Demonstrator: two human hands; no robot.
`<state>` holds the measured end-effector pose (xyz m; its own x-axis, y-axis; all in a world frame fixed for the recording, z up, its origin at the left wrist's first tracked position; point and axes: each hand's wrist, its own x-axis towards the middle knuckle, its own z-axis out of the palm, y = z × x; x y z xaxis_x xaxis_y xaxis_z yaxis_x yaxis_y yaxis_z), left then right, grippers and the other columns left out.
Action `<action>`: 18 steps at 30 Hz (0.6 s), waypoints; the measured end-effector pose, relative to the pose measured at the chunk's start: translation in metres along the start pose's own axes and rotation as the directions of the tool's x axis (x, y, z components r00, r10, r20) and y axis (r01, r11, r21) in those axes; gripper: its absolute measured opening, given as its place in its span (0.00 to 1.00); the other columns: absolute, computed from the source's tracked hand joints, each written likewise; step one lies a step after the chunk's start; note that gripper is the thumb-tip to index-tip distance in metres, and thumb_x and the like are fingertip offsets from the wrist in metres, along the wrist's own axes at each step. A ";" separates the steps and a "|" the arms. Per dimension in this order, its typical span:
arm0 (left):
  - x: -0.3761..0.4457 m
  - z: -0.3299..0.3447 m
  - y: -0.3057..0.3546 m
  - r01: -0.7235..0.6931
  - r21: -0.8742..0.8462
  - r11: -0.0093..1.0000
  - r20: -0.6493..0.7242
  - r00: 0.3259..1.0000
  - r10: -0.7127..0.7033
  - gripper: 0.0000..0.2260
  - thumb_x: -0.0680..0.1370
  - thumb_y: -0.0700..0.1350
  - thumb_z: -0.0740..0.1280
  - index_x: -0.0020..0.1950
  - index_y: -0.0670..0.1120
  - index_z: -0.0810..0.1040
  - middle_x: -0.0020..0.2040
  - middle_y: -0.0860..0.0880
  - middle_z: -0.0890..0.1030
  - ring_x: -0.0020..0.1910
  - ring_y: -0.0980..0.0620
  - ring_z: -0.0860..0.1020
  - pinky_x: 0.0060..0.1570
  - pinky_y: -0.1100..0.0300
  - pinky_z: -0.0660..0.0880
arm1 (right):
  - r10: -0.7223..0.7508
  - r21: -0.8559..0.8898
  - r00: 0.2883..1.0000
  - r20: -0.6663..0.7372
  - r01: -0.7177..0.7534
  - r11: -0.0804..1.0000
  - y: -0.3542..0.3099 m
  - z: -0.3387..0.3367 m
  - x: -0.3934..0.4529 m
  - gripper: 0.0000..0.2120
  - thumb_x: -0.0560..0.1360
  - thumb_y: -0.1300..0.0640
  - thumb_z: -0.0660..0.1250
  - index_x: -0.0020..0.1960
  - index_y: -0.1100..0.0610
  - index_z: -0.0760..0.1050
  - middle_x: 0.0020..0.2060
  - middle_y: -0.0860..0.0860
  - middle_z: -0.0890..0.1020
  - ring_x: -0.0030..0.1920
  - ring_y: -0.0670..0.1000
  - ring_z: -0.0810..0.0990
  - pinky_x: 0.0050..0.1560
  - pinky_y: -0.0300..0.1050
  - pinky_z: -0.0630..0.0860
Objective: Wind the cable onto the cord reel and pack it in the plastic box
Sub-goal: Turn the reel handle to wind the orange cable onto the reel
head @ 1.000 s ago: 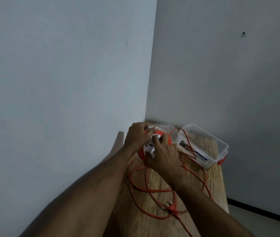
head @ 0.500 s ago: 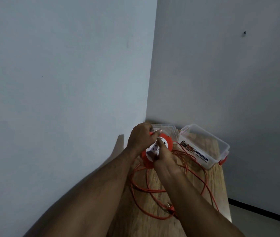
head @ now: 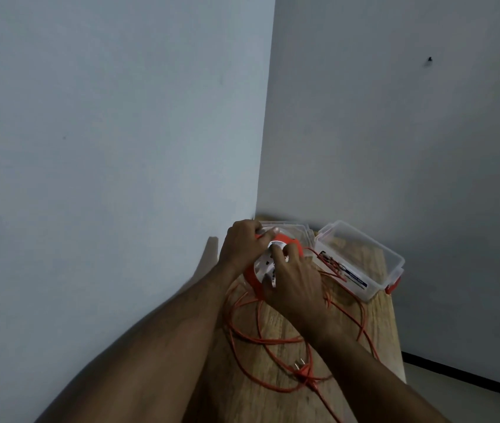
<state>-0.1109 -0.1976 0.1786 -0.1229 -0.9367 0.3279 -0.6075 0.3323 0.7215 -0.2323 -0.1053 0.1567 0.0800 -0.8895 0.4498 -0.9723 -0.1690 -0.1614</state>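
Both hands are holding the cord reel (head: 258, 271) at the frame's centre, above the worktop (head: 273, 398). The left hand (head: 244, 244) is curling over its upper rim, and the right hand (head: 296, 285) is clasping its white face from lower right. The loose cable (head: 261, 340) is sprawling below the reel towards the bottom of the frame, nearer the right hand, so winding likely draws upward. The plastic box (head: 395, 261) is sitting open, right of centre.
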 end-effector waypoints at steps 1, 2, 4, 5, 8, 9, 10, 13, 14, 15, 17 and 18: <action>-0.001 0.000 0.001 0.001 0.008 1.000 0.005 1.000 -0.001 0.21 0.78 0.56 0.70 0.30 0.52 0.67 0.26 0.57 0.68 0.27 0.56 0.70 0.33 0.65 0.65 | 0.034 -0.003 0.999 0.025 -0.033 0.999 0.000 0.001 0.001 0.35 0.69 0.38 0.73 0.69 0.54 0.70 0.60 0.54 0.76 0.43 0.47 0.73 0.33 0.32 0.64; -0.002 -0.001 0.003 -0.002 0.015 1.000 0.008 1.000 0.002 0.21 0.78 0.56 0.70 0.29 0.52 0.66 0.26 0.58 0.67 0.26 0.56 0.69 0.33 0.67 0.62 | 0.070 0.006 0.997 0.043 -0.071 0.997 0.001 0.001 0.002 0.35 0.69 0.38 0.72 0.70 0.53 0.69 0.61 0.53 0.74 0.43 0.47 0.71 0.32 0.31 0.62; -0.003 -0.003 0.005 -0.019 0.031 0.999 0.005 1.000 0.019 0.24 0.78 0.55 0.70 0.28 0.52 0.63 0.25 0.57 0.65 0.25 0.55 0.67 0.32 0.67 0.60 | 0.145 0.093 0.987 0.072 -0.151 0.984 -0.001 0.004 0.004 0.33 0.70 0.39 0.72 0.70 0.52 0.68 0.61 0.52 0.72 0.46 0.48 0.73 0.35 0.33 0.65; -0.003 -0.003 0.005 -0.021 0.029 0.999 0.000 1.000 0.021 0.24 0.78 0.55 0.70 0.27 0.52 0.63 0.24 0.57 0.65 0.25 0.55 0.67 0.32 0.67 0.60 | 0.165 0.140 0.984 0.072 -0.173 0.975 -0.004 0.005 0.005 0.32 0.69 0.40 0.72 0.68 0.51 0.69 0.61 0.52 0.71 0.47 0.48 0.74 0.36 0.34 0.68; -0.002 0.000 0.005 -0.021 0.005 1.000 -0.006 1.000 0.022 0.23 0.78 0.55 0.70 0.27 0.52 0.64 0.25 0.55 0.67 0.26 0.55 0.68 0.33 0.64 0.63 | 0.206 0.220 0.978 0.015 -0.204 0.954 -0.005 0.014 0.009 0.28 0.67 0.44 0.75 0.62 0.52 0.72 0.56 0.52 0.72 0.45 0.49 0.76 0.36 0.39 0.75; -0.003 -0.001 0.005 -0.024 0.014 1.000 -0.004 1.000 0.024 0.23 0.78 0.55 0.70 0.28 0.52 0.64 0.25 0.55 0.67 0.26 0.55 0.68 0.33 0.63 0.63 | 0.225 0.281 0.974 0.001 -0.217 0.935 -0.005 0.015 0.009 0.25 0.67 0.45 0.75 0.60 0.52 0.73 0.55 0.51 0.73 0.46 0.50 0.76 0.37 0.42 0.77; -0.003 -0.002 0.005 -0.026 0.026 0.999 -0.005 1.000 0.026 0.24 0.78 0.56 0.70 0.27 0.51 0.63 0.25 0.55 0.67 0.26 0.55 0.68 0.32 0.63 0.62 | 0.240 0.351 0.971 -0.015 -0.219 0.910 -0.004 0.016 0.010 0.23 0.67 0.46 0.75 0.58 0.52 0.75 0.54 0.50 0.74 0.47 0.49 0.77 0.40 0.43 0.79; -0.005 -0.006 0.005 -0.022 0.052 0.998 -0.020 1.000 0.023 0.26 0.78 0.56 0.71 0.26 0.51 0.61 0.24 0.54 0.64 0.25 0.55 0.66 0.31 0.63 0.59 | 0.355 0.577 0.935 -0.003 -0.288 0.764 -0.009 0.016 0.009 0.23 0.66 0.47 0.79 0.58 0.52 0.79 0.51 0.47 0.81 0.47 0.45 0.81 0.44 0.37 0.81; -0.005 -0.006 0.005 -0.023 0.055 0.998 -0.019 1.000 0.024 0.26 0.78 0.55 0.70 0.27 0.51 0.61 0.24 0.55 0.64 0.25 0.55 0.66 0.31 0.64 0.59 | 0.442 0.637 0.897 0.018 -0.351 0.686 -0.012 0.016 0.010 0.24 0.65 0.47 0.80 0.57 0.53 0.80 0.50 0.47 0.83 0.46 0.45 0.82 0.43 0.36 0.81; -0.006 -0.006 0.005 -0.026 0.061 0.998 -0.020 0.999 0.027 0.25 0.78 0.55 0.70 0.27 0.52 0.62 0.25 0.56 0.65 0.26 0.56 0.67 0.31 0.65 0.59 | 0.550 0.684 0.834 0.051 -0.430 0.589 -0.016 0.015 0.011 0.25 0.65 0.47 0.81 0.57 0.55 0.80 0.49 0.48 0.83 0.46 0.46 0.83 0.42 0.37 0.81; -0.009 -0.004 0.006 -0.036 0.080 0.996 -0.025 0.999 0.038 0.22 0.78 0.56 0.70 0.29 0.52 0.65 0.27 0.57 0.66 0.27 0.57 0.68 0.32 0.66 0.60 | 0.757 0.728 0.620 0.209 -0.615 0.303 -0.024 0.015 0.014 0.28 0.64 0.47 0.82 0.58 0.59 0.78 0.51 0.53 0.83 0.49 0.53 0.84 0.43 0.46 0.84; -0.009 -0.002 0.006 -0.052 0.088 0.995 -0.017 0.998 0.054 0.20 0.78 0.57 0.70 0.31 0.51 0.68 0.28 0.58 0.67 0.28 0.58 0.69 0.32 0.66 0.61 | 0.805 0.742 0.478 0.352 -0.666 0.071 -0.026 0.015 0.016 0.30 0.65 0.48 0.82 0.60 0.62 0.77 0.53 0.56 0.83 0.50 0.56 0.84 0.45 0.51 0.84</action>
<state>-0.1118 -0.1872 0.1808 -0.1421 -0.9155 0.3765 -0.6669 0.3696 0.6471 -0.2030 -0.1215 0.1548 -0.6670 -0.7105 -0.2241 0.0405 0.2657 -0.9632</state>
